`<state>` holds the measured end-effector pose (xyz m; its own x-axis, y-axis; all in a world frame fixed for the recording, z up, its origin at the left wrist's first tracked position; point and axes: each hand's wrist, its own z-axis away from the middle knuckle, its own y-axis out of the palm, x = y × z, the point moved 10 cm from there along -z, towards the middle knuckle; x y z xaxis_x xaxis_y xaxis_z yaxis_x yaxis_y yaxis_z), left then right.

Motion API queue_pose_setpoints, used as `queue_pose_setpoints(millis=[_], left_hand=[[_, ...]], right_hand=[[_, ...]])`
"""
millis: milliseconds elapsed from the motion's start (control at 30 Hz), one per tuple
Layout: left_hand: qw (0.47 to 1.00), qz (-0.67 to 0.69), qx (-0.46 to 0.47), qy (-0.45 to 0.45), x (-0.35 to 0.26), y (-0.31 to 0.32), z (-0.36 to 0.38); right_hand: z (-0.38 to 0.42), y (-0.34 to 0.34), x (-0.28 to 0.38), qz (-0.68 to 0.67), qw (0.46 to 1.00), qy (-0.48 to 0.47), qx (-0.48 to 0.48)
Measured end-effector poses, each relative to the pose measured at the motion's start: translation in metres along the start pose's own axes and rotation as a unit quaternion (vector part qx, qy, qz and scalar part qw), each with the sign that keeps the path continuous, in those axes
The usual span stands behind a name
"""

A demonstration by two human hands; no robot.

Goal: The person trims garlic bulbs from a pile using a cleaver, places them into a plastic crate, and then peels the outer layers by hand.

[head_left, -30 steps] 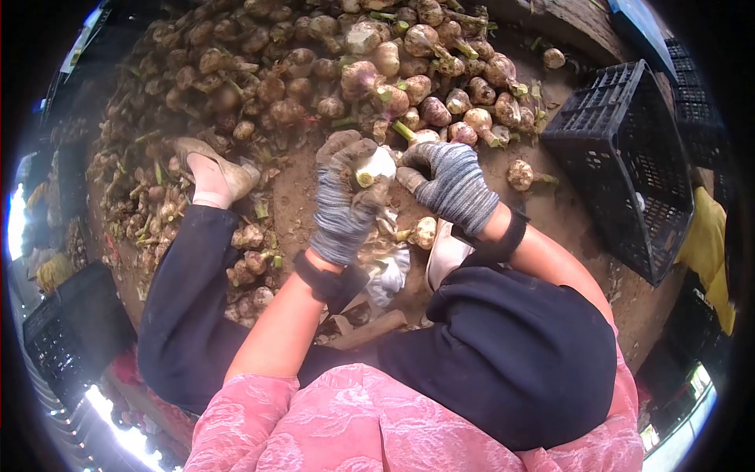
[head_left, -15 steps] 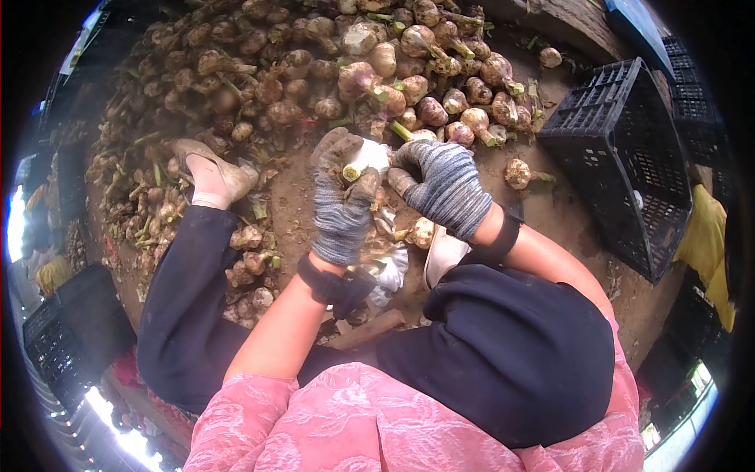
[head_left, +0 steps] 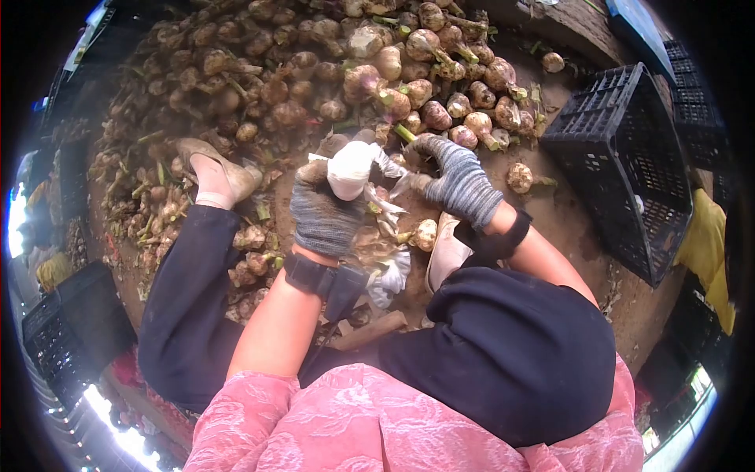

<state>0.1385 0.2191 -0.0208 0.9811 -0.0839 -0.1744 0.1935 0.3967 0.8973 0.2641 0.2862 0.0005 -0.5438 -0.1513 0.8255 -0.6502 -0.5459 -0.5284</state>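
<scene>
A white, peeled-looking garlic bulb [head_left: 349, 171] rests in the grip of my left hand [head_left: 325, 214], which wears a grey knitted glove with dirty fingers. My right hand [head_left: 462, 179], gloved the same way, is just to the right with its thumb and fingers pinched together. Between the hands hangs a strip of garlic skin [head_left: 403, 184], one end at the bulb and the other in the right fingertips. Below them lie loose pale skins [head_left: 390, 279] and a small bulb with a stem [head_left: 425, 234].
A large heap of unpeeled garlic [head_left: 291, 86] spreads across the ground ahead and left. At the right stands a black plastic crate [head_left: 586, 149], with a yellow cloth [head_left: 702, 244] beside it. Another dark crate [head_left: 71, 315] is at the left. My shoes [head_left: 228, 177] flank the work area.
The bulb has been turned so its round white side faces up instead of its cut stem. My right hand has pulled away to the right, drawing out a strip of skin.
</scene>
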Motion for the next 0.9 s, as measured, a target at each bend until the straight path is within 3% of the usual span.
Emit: queue_pose_setpoints(millis=[67, 133, 200, 333, 400, 467, 533, 600, 667, 700, 767, 833, 900], left_hand=[[1.000, 0.006, 0.000, -0.009, 0.002, 0.001, 0.002], [0.999, 0.020, -0.025, -0.022, 0.005, -0.013, 0.001], [0.998, 0.035, -0.050, -0.035, 0.010, -0.025, 0.001], [0.995, 0.007, -0.087, -0.050, 0.016, -0.031, 0.001], [0.998, 0.054, -0.038, -0.023, 0.006, -0.020, -0.003], [0.996, 0.081, -0.013, -0.034, 0.000, -0.018, -0.004], [0.997, -0.012, -0.070, 0.034, -0.016, -0.029, -0.003], [0.993, -0.033, -0.108, 0.044, -0.014, -0.039, -0.001], [0.998, -0.049, -0.029, 0.011, 0.001, -0.033, -0.002], [0.996, -0.022, -0.087, 0.002, 0.009, -0.031, -0.001], [0.996, -0.013, -0.087, -0.026, 0.016, -0.045, -0.003], [0.990, 0.014, -0.134, -0.052, 0.022, -0.045, 0.002], [0.993, 0.032, -0.109, -0.030, 0.013, -0.044, 0.000]], right_hand=[[0.003, -0.002, 0.022, -0.034, 0.997, -0.075, -0.014], [0.003, -0.005, 0.035, -0.063, 0.993, -0.092, -0.031], [-0.001, 0.008, 0.041, -0.128, 0.985, -0.106, 0.040], [0.000, 0.001, 0.034, 0.074, 0.987, -0.141, -0.031], [0.006, 0.001, 0.035, 0.064, 0.986, -0.152, -0.032], [0.011, 0.024, 0.036, -0.048, 0.982, -0.160, 0.084], [0.011, 0.029, 0.035, -0.017, 0.987, -0.131, 0.094], [0.010, 0.035, 0.036, -0.015, 0.988, -0.111, 0.107], [0.009, 0.041, 0.033, -0.034, 0.989, -0.061, 0.134], [0.008, 0.040, 0.040, -0.065, 0.986, -0.111, 0.108], [0.012, 0.036, 0.049, -0.064, 0.976, -0.192, 0.086], [0.013, 0.042, 0.042, -0.080, 0.974, -0.180, 0.116], [0.020, 0.055, 0.035, -0.090, 0.961, -0.190, 0.181]])
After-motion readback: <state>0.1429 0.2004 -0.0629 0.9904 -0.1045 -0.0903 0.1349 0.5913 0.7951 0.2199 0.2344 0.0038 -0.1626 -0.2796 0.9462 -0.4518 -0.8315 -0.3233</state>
